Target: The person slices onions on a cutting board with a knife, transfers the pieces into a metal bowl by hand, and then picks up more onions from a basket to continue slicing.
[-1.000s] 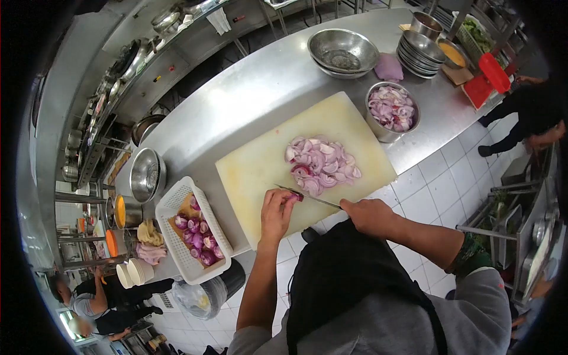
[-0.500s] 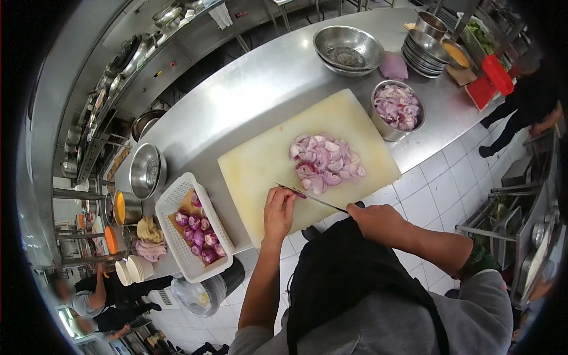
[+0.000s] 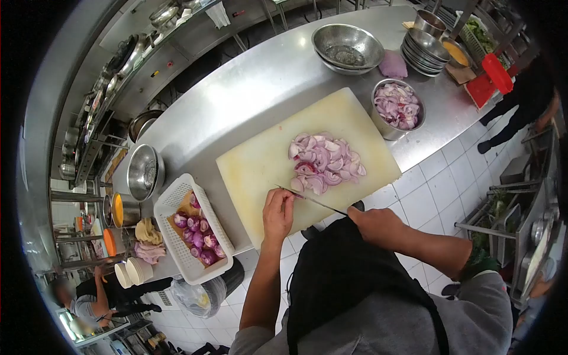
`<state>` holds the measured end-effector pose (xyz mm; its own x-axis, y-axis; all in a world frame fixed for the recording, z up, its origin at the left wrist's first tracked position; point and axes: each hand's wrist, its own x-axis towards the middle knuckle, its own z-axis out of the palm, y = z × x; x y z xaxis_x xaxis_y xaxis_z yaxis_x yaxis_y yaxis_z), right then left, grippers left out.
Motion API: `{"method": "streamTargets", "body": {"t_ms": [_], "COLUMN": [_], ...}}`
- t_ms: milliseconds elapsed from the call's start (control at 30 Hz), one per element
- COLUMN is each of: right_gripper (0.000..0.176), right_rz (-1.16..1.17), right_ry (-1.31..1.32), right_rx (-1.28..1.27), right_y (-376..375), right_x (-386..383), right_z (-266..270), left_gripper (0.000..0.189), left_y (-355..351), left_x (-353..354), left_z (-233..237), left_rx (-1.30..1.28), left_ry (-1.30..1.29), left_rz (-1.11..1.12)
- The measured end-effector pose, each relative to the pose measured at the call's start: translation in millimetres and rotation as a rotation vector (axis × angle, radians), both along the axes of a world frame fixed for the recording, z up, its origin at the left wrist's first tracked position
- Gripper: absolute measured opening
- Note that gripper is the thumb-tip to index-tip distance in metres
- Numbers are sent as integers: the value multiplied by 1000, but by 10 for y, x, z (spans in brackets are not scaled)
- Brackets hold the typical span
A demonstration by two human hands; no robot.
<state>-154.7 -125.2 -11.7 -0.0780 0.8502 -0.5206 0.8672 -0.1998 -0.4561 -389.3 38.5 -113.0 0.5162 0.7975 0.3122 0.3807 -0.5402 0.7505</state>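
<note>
My right hand [image 3: 378,226] is wrapped round the handle of a kitchen knife [image 3: 319,204], its blade pointing left across the near edge of the cutting board [image 3: 254,171]. At the blade's far end my left hand [image 3: 278,210] is closed, fingertips pressed on a small piece of red onion that is mostly hidden by fingers and blade. Just beyond the knife lies a heap of sliced red onion [image 3: 328,163] on the pale board. Left of the board, a white perforated basket [image 3: 168,234] holds several peeled red onions [image 3: 198,236].
A steel pot [image 3: 390,131] full of onion slices stands by the board's right corner. Steel bowls [image 3: 348,47] sit at the back, another bowl [image 3: 143,171] on the left. A lined bin [image 3: 198,296] stands below the basket. Other people are at the left and right edges.
The knife blade has shifted slightly at my left fingertips, and less of the purple onion piece shows there. Both hands stay in nearly the same place.
</note>
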Motion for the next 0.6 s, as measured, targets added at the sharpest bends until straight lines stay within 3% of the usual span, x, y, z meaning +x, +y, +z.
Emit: {"method": "streamTargets", "body": {"t_ms": [133,400,600], "right_gripper": [36,37,37], "right_rz": [-2,34,-23], "right_ry": [22,-14,30], "right_rx": [106,-47,11], "right_y": [151,102,71], "right_x": [-64,13,-112], "right_z": [-362,236,-135], "left_gripper": [7,8,9], "left_y": [4,-6,-11], "left_x": [18,-10,-1], "left_z": [41,20,20], "left_rx": [-47,5,-19], "left_ry": [-30,-25,-62], "left_rz": [-10,1,9]}}
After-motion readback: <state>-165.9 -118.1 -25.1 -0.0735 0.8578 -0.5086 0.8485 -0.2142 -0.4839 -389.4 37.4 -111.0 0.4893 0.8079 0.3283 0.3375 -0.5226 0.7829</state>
